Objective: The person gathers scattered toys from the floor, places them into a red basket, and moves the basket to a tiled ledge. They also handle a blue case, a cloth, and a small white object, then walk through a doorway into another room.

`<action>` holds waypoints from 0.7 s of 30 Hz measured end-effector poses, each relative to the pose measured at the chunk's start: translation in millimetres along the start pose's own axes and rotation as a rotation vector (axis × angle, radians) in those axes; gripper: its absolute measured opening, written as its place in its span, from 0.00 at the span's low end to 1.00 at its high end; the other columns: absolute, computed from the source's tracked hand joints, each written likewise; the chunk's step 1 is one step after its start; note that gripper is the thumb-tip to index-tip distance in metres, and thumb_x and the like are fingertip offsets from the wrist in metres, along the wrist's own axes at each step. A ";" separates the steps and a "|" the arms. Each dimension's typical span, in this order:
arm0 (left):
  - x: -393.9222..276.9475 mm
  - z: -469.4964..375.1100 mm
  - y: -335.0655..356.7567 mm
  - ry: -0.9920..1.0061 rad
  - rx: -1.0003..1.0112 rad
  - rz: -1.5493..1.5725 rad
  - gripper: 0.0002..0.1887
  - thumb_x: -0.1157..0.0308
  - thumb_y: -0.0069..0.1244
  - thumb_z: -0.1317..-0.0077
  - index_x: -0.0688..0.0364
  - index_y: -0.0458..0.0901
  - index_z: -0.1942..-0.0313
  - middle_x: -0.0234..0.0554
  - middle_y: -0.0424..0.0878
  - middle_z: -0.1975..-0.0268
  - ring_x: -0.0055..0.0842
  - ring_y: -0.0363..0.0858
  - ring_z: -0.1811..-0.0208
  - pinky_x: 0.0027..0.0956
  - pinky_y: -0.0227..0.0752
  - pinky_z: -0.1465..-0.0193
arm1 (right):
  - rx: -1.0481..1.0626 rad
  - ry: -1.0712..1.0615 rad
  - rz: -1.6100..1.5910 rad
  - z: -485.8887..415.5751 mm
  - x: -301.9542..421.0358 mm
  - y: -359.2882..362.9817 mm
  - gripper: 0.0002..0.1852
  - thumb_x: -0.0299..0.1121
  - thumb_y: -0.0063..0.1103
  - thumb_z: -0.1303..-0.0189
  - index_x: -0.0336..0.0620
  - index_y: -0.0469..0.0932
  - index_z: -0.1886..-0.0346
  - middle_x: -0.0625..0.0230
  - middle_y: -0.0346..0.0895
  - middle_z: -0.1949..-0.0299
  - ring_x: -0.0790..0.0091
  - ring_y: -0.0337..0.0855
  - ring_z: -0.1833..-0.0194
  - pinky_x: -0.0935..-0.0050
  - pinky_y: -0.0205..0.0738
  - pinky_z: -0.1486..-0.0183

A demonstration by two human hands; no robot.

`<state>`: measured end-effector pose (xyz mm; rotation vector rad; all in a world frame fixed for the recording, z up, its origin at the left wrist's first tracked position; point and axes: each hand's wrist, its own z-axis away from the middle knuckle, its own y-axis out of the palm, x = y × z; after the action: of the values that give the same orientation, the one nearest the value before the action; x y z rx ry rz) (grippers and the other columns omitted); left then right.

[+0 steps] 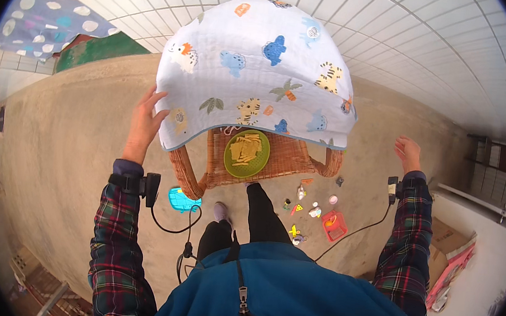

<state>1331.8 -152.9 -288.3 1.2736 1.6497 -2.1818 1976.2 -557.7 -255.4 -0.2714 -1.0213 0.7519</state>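
Observation:
A white muslin cloth (pixel 253 65) printed with animals and palm trees is draped over the back of a wicker chair (pixel 281 154). Its blue-edged lower hem hangs over part of the seat and the armrests. My left hand (pixel 145 119) is at the cloth's left edge, thumb and fingers apart, the fingertips just at the fabric. Well to the right of the cloth, my right hand (pixel 408 153) is in the air with its fingers curled in and nothing visible in it. On the seat sits a green perforated plastic basket (pixel 258 170) holding yellow strip-shaped pieces.
Small toys (pixel 315 212) and a red plastic basket (pixel 340 234) lie on the concrete floor (pixel 74 139) to the right of my legs. A turquoise plastic item (pixel 183 200) is by the left armrest. Cables (pixel 356 228) run from my wrist devices. Behind the chair rises a tiled wall (pixel 403 44).

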 end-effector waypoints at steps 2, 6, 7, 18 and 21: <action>-9.2 10.7 -18.0 -0.061 0.049 0.077 0.24 0.77 0.58 0.40 0.53 0.80 0.42 0.48 0.69 0.31 0.37 0.75 0.36 0.37 0.76 0.42 | 0.015 0.015 -0.031 19.9 -18.0 -17.4 0.17 0.28 0.60 0.39 0.37 0.78 0.46 0.65 0.83 0.58 0.72 0.84 0.58 0.71 0.79 0.55; -26.5 37.8 -52.4 -0.036 0.053 0.165 0.23 0.78 0.55 0.36 0.57 0.78 0.40 0.44 0.71 0.32 0.31 0.74 0.35 0.35 0.76 0.41 | -0.019 0.036 -0.152 65.9 -78.4 -59.2 0.16 0.27 0.59 0.40 0.35 0.78 0.49 0.62 0.84 0.60 0.69 0.85 0.60 0.70 0.81 0.55; -29.4 42.7 -59.4 -0.045 0.065 0.197 0.23 0.78 0.54 0.36 0.58 0.78 0.39 0.43 0.72 0.32 0.30 0.74 0.36 0.34 0.75 0.41 | -0.062 0.033 -0.181 82.3 -103.7 -74.4 0.15 0.26 0.58 0.41 0.34 0.79 0.50 0.62 0.84 0.61 0.67 0.85 0.61 0.70 0.81 0.56; -71.3 123.1 -31.5 0.170 0.333 0.343 0.20 0.79 0.54 0.35 0.61 0.80 0.43 0.41 0.83 0.45 0.25 0.82 0.47 0.28 0.77 0.47 | -0.204 0.363 -0.387 316.7 -409.5 -169.1 0.14 0.33 0.58 0.37 0.38 0.78 0.50 0.59 0.84 0.60 0.63 0.85 0.62 0.63 0.82 0.59; -74.4 150.2 -15.2 0.146 0.518 0.363 0.20 0.78 0.55 0.35 0.61 0.80 0.42 0.40 0.84 0.51 0.23 0.82 0.50 0.27 0.76 0.48 | -0.204 0.507 -0.442 389.6 -478.4 -163.3 0.16 0.34 0.58 0.36 0.38 0.76 0.47 0.56 0.83 0.58 0.62 0.85 0.61 0.62 0.82 0.59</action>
<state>1289.7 -300.5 -219.4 1.7276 0.8045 -2.3928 1573.2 -1051.5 -287.5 -0.3728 -0.6372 0.1584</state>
